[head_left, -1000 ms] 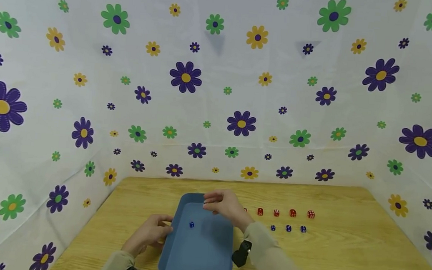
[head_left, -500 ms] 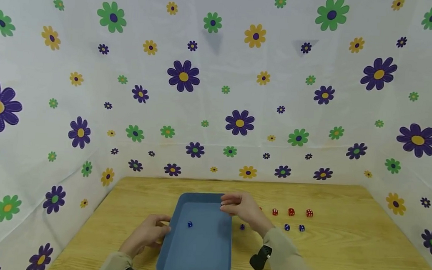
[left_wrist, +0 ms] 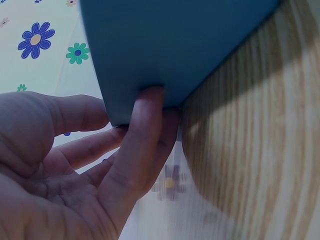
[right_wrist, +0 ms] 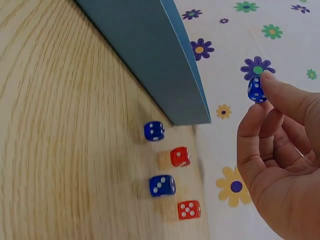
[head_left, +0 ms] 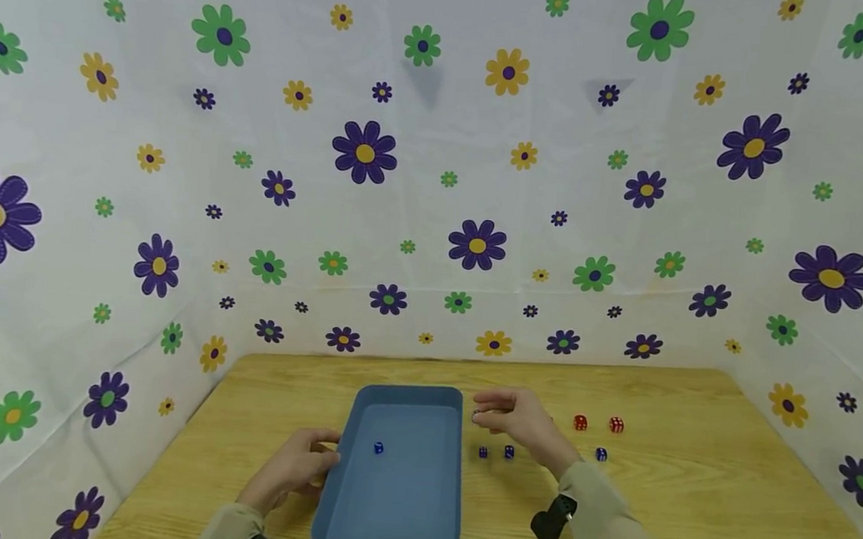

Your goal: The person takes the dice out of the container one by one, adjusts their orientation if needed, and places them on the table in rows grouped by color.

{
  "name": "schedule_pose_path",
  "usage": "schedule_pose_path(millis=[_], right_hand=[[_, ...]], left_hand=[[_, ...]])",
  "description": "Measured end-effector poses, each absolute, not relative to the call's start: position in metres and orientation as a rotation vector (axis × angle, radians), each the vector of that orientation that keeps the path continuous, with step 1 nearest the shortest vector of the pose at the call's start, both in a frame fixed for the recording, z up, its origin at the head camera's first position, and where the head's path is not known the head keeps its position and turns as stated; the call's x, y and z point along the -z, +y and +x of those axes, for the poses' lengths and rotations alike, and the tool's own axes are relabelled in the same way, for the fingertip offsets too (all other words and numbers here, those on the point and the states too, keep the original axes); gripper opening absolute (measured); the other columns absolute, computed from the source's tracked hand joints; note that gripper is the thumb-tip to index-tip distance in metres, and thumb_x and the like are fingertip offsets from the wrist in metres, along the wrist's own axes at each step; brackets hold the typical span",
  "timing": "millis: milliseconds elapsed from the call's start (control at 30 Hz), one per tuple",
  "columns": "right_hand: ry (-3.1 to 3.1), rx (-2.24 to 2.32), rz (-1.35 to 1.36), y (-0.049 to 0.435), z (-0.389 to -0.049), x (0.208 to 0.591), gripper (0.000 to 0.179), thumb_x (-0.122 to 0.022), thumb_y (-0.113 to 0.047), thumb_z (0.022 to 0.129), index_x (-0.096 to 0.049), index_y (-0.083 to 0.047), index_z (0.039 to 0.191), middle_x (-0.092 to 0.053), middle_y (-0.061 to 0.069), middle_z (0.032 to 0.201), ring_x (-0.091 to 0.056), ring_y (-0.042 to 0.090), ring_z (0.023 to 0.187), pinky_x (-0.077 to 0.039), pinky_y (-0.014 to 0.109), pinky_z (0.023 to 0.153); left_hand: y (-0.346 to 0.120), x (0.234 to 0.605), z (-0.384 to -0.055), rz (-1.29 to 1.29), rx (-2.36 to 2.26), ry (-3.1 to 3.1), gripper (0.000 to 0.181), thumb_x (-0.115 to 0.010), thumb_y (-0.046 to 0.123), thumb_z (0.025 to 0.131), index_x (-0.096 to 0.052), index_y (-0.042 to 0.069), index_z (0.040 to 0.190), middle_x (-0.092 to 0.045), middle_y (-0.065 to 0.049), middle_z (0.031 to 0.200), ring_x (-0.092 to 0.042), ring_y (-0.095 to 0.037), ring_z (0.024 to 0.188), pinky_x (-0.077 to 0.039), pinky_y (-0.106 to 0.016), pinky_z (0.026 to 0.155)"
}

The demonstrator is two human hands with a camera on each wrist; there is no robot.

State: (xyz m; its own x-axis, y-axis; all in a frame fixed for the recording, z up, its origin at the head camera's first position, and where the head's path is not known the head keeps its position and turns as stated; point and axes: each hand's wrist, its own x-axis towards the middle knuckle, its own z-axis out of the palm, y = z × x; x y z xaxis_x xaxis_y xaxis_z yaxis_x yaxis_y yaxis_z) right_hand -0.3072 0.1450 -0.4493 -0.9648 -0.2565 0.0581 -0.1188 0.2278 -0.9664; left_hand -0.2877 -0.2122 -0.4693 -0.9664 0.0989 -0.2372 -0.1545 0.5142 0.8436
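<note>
In the head view, a blue tray (head_left: 394, 501) lies on the table with one blue die (head_left: 378, 448) inside. My left hand (head_left: 293, 467) holds the tray's left wall; the left wrist view shows its fingers (left_wrist: 149, 107) against the outside and the thumb at the edge. Just right of the tray's far right corner, my right hand (head_left: 518, 422) is raised over the table. It pinches a blue die (right_wrist: 257, 90) between thumb and finger, clearest in the right wrist view. Below that hand sit other blue dice (head_left: 509, 452) and red dice (head_left: 580, 423), some hidden behind the arm.
Further right on the wooden table (head_left: 687, 488) stand a red die (head_left: 617, 425) and a blue die (head_left: 601, 454). A white flower-printed cloth (head_left: 435, 220) encloses the back and both sides. Black straps with small devices sit on both wrists.
My right hand has moved right, from over the tray to beyond its right rim. Blue dice near the tray's right side have come into sight. The left hand keeps its place.
</note>
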Motion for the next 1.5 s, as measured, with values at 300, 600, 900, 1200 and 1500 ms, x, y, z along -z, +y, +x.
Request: schedule_pose_path(millis=[300, 600, 900, 1200, 1500], right_hand=[[2.461, 1.817, -0.362, 0.168, -0.304, 0.452, 0.036, -0.069, -0.012, 0.091, -0.065, 0.000, 0.124, -0.068, 0.017, 0.111, -0.066, 0.017, 0.091, -0.057, 0.043, 0.085], [2.522, 1.812, -0.240, 0.203, -0.301, 0.454, 0.039, -0.071, -0.013, 0.089, -0.064, 0.001, 0.125, -0.069, 0.017, 0.115, -0.068, 0.018, 0.092, -0.057, 0.043, 0.086], [2.536, 1.789, -0.193, 0.243, -0.296, 0.459, 0.046, -0.070, -0.014, 0.090, -0.058, 0.006, 0.129, -0.065, 0.022, 0.123, -0.068, 0.020, 0.098, -0.057, 0.041, 0.088], [2.633, 1.648, -0.202, 0.280, -0.290, 0.463, 0.044, -0.071, -0.017, 0.090, -0.060, 0.006, 0.126, -0.067, 0.021, 0.117, -0.065, 0.016, 0.097, -0.057, 0.028, 0.079], [2.677, 1.509, -0.269, 0.314, -0.285, 0.473, 0.042, -0.071, -0.011, 0.089, -0.060, 0.010, 0.123, -0.066, 0.023, 0.114, -0.065, 0.020, 0.095, -0.057, 0.029, 0.076]], left_hand=[[-0.212, 0.469, -0.287, -0.052, -1.428, 2.497, 0.041, -0.056, 0.005, 0.094, -0.053, -0.003, 0.134, -0.065, -0.019, 0.110, -0.066, -0.025, 0.090, -0.060, -0.043, 0.064], [-0.212, 0.469, -0.287, -0.042, -1.447, 2.496, 0.043, -0.056, 0.006, 0.095, -0.051, -0.004, 0.136, -0.065, -0.020, 0.111, -0.066, -0.026, 0.092, -0.060, -0.044, 0.064], [-0.213, 0.471, -0.288, -0.044, -1.437, 2.506, 0.042, -0.057, 0.006, 0.094, -0.053, -0.002, 0.135, -0.065, -0.019, 0.109, -0.066, -0.024, 0.089, -0.060, -0.043, 0.063], [-0.212, 0.468, -0.290, -0.042, -1.457, 2.488, 0.042, -0.056, 0.005, 0.095, -0.052, -0.004, 0.135, -0.065, -0.020, 0.111, -0.066, -0.027, 0.093, -0.060, -0.044, 0.065], [-0.212, 0.468, -0.291, -0.052, -1.441, 2.475, 0.042, -0.056, 0.005, 0.095, -0.051, -0.005, 0.136, -0.065, -0.021, 0.113, -0.066, -0.027, 0.095, -0.060, -0.044, 0.066]])
